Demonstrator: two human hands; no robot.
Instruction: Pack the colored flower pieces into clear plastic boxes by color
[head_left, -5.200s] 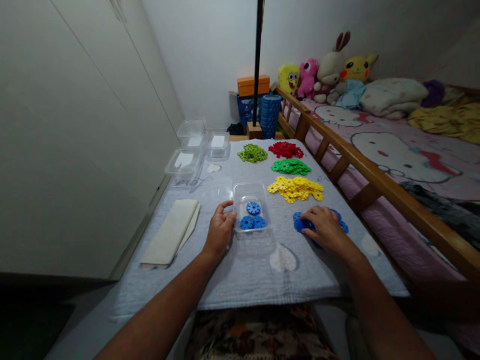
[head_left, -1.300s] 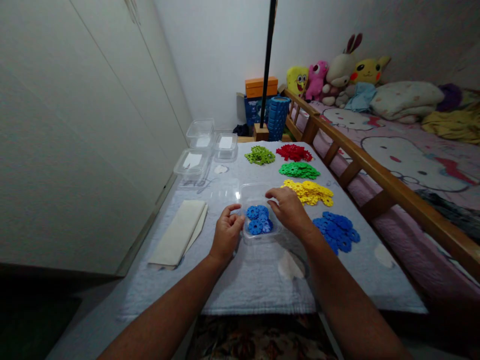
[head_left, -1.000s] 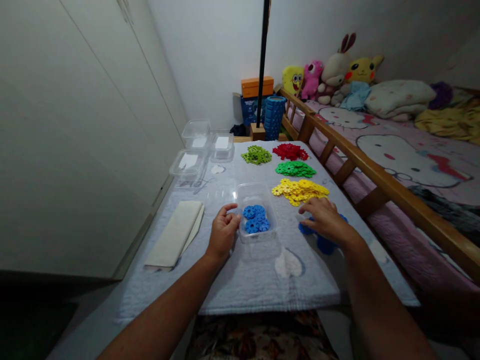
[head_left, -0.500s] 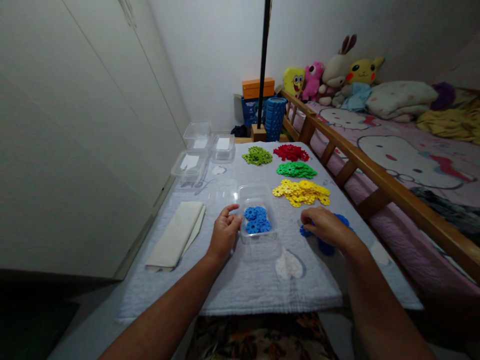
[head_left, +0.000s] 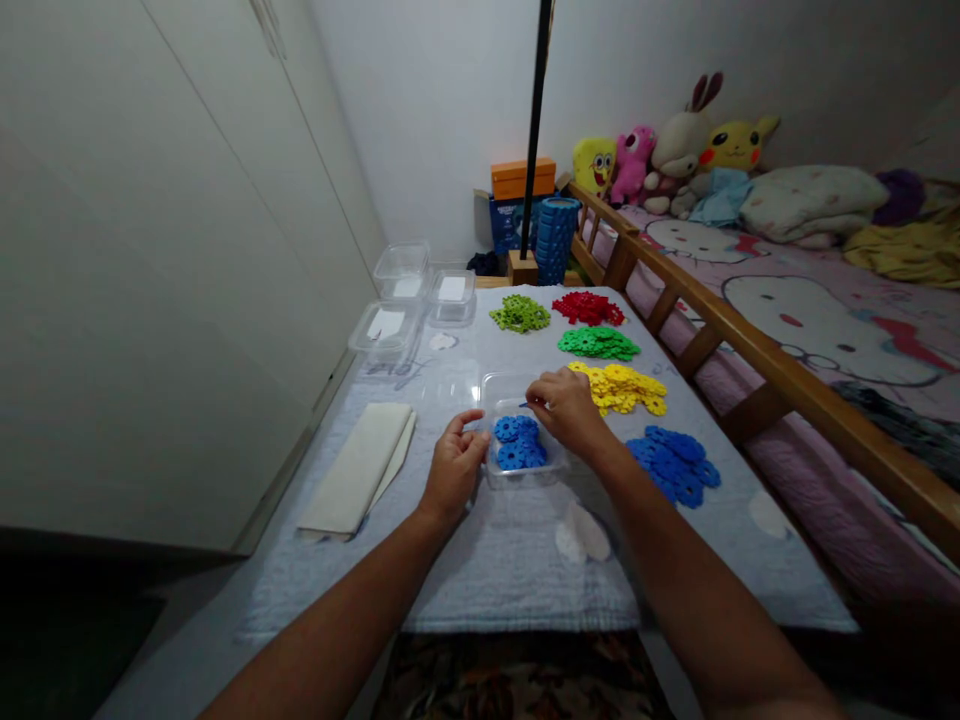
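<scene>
A clear plastic box (head_left: 501, 386) stands on the quilted table cover, with several blue toothed discs (head_left: 519, 444) inside. My left hand (head_left: 455, 465) rests against the box's left wall, fingers curled round its edge. My right hand (head_left: 570, 410) hovers over the box, fingertips pinched on a blue disc whose edge just shows. To the right of the box lies a loose pile of blue discs (head_left: 675, 463).
Piles of yellow (head_left: 622, 386), green (head_left: 598, 343), red (head_left: 587, 308) and lime discs (head_left: 520, 313) lie beyond. Clear lidded boxes (head_left: 386, 326) stand at far left, a folded cloth (head_left: 358, 466) near left. A wooden bed rail (head_left: 757, 350) runs along the right; a black pole (head_left: 536, 130) stands behind.
My right hand has left the blue pile on the right and come over the box with a disc. My left hand has stayed on the box.
</scene>
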